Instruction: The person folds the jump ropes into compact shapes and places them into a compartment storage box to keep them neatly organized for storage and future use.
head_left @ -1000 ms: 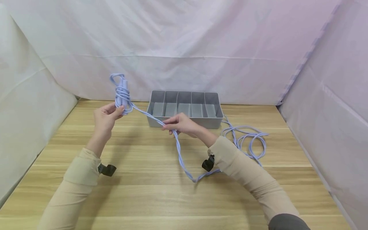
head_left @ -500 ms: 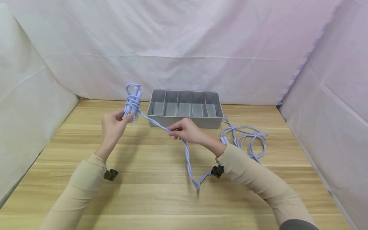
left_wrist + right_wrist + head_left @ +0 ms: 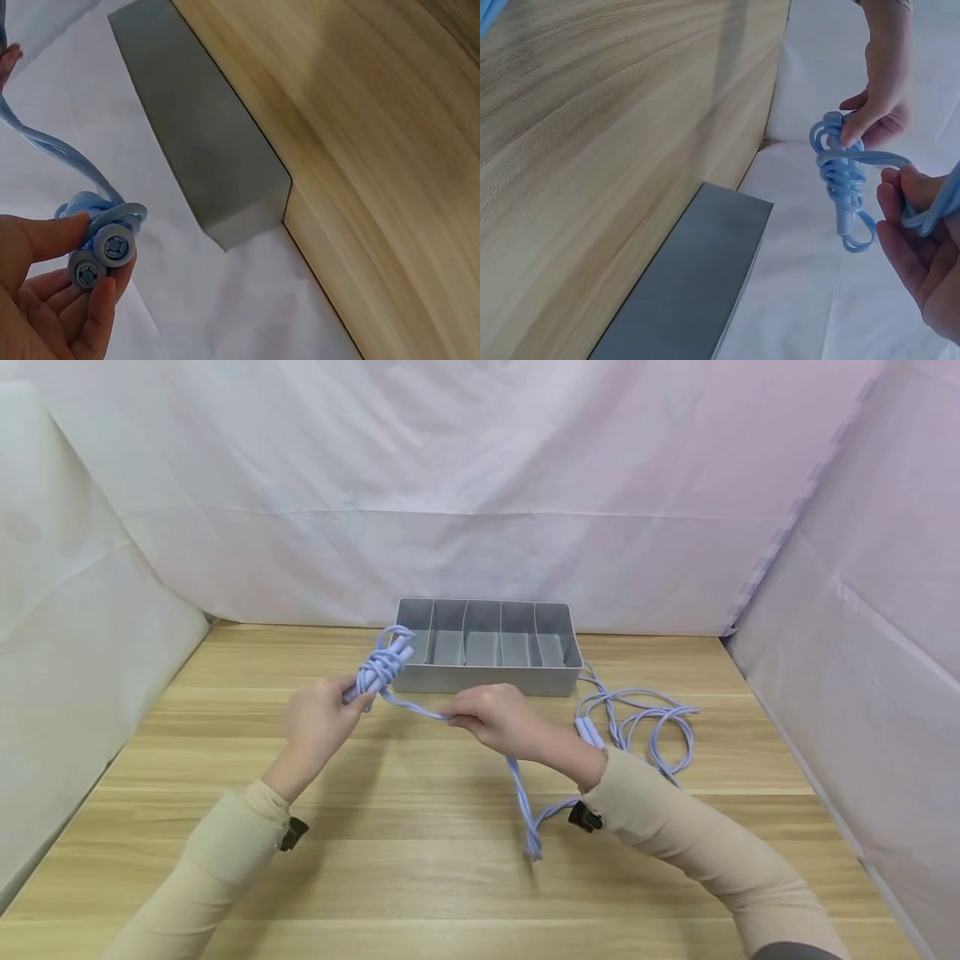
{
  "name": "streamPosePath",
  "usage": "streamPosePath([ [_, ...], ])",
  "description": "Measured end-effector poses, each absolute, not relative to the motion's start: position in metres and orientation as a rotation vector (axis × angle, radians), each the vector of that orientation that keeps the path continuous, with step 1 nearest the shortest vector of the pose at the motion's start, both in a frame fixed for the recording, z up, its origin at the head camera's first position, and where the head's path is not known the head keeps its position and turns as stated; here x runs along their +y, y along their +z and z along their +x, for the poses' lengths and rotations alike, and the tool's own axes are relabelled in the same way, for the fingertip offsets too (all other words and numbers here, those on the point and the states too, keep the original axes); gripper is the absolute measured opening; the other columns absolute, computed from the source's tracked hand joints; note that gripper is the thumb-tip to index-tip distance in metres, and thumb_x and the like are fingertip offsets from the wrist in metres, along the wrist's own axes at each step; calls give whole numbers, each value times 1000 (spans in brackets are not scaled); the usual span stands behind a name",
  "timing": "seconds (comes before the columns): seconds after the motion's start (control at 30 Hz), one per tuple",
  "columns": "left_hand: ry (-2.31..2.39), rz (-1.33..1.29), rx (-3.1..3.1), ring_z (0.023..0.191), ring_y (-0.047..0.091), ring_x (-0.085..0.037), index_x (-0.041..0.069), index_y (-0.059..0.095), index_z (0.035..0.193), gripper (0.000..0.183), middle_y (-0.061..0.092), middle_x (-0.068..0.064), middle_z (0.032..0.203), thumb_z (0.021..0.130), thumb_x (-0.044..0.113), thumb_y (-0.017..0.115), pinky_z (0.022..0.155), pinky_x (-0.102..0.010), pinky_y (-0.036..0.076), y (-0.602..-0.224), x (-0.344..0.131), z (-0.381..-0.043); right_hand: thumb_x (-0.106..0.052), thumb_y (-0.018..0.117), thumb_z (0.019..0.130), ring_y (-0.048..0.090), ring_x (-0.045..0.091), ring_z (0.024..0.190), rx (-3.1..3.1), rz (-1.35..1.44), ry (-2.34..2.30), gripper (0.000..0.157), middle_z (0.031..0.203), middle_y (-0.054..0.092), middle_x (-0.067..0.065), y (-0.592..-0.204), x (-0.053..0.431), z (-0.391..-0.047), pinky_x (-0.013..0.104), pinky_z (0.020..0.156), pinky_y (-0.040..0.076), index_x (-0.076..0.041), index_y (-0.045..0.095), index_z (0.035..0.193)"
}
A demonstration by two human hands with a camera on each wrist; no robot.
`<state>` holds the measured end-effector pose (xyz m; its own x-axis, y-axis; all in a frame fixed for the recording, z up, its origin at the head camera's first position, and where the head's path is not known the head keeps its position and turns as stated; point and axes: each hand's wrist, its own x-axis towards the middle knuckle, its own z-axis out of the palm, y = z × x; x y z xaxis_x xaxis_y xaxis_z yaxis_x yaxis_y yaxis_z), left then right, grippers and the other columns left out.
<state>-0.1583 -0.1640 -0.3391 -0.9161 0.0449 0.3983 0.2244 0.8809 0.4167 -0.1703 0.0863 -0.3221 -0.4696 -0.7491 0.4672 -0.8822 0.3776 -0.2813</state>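
A light blue jump rope (image 3: 380, 668) has its two handles side by side with cord wound round their middle. My left hand (image 3: 318, 718) grips the near end of this bundle; in the left wrist view the thumb presses the cord, and the round handle ends (image 3: 116, 245) face the camera. My right hand (image 3: 498, 718) pinches the doubled cord a short way to the right. Between the hands that cord (image 3: 881, 158) runs slightly slack. Below the right hand, twisted cord (image 3: 522, 797) hangs to a bend near the table, then passes behind the right sleeve.
A grey box (image 3: 487, 680) with several compartments stands at the back of the wooden table (image 3: 420, 877). Right of it lie more loops of light blue cord (image 3: 660, 710) and a pair of handles (image 3: 590, 732). White cloth (image 3: 480, 560) encloses the back and sides.
The wound bundle has moved right and down with my left hand, tilting rightward, and now overlaps the box's left end. My right hand has shifted right and slightly lower, still on the cord.
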Motion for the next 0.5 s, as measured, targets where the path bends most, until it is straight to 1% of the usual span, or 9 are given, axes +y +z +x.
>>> streamPosePath([
  [0.13,-546,-282,-2678,40,37,-15,4,69,89,20,59,-7,56,76,18,72,35,-27,26,-344,-155,-151,-7,66,81,62,9,68,-2311,1449,701,13,80,68,-1,-321,90,-167,19,58,47,-7,71,93],
  [0.23,-476,-355,-2688,39,36,-13,2,67,82,17,53,-4,51,75,17,73,35,-26,26,-349,-147,-144,-7,67,80,62,10,70,-2285,1443,668,13,81,68,-1,-321,94,-165,20,58,48,-8,71,93],
  [0.3,-422,-401,-2722,38,36,-12,2,66,79,18,53,-3,50,74,18,74,35,-25,27,-354,-141,-138,-7,67,79,62,10,71,-2264,1450,627,14,82,68,-1,-321,96,-164,21,60,49,-9,71,92],
  [0.37,-380,-438,-2768,39,38,-12,2,64,73,19,53,-3,51,73,18,74,35,-25,29,-357,-135,-132,-6,67,79,63,11,74,-2235,1469,565,13,83,69,-1,-321,98,-162,22,61,51,-10,71,91],
  [0.5,-293,-513,-2839,42,42,-14,6,59,65,21,54,-3,53,70,17,76,37,-27,33,-360,-125,-121,1,66,77,63,11,77,-2154,1518,435,17,84,68,-2,-320,100,-158,22,61,52,-11,72,88],
])
